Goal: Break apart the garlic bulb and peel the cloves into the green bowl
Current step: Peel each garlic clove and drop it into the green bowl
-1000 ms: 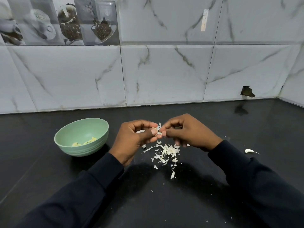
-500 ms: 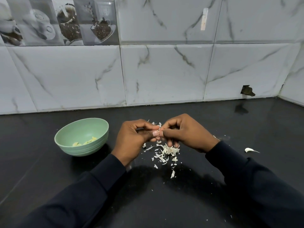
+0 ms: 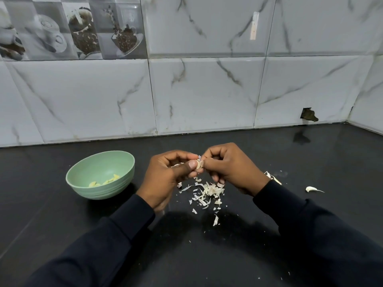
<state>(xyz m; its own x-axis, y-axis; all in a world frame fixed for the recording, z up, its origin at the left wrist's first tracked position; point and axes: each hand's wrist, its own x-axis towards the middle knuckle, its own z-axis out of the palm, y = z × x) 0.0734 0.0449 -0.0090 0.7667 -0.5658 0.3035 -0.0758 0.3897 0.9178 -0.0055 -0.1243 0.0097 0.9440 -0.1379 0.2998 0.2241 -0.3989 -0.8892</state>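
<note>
Clove [image 3: 199,164] pinched between left hand [image 3: 170,175] and right hand [image 3: 230,165]; green bowl [image 3: 99,175] lies leftward, nearer the left hand.

Both forearms in dark sleeves reaching in from below, left hand [image 3: 165,177] and right hand [image 3: 230,166] meeting knuckle to knuckle at centre, fingers [image 3: 192,164] curled and pinched together on something small between the thumb tips, wrists raised.

Bowl [image 3: 100,175] left of peel scraps [image 3: 207,191]; cloves [image 3: 104,181], seemingly, inside
</note>
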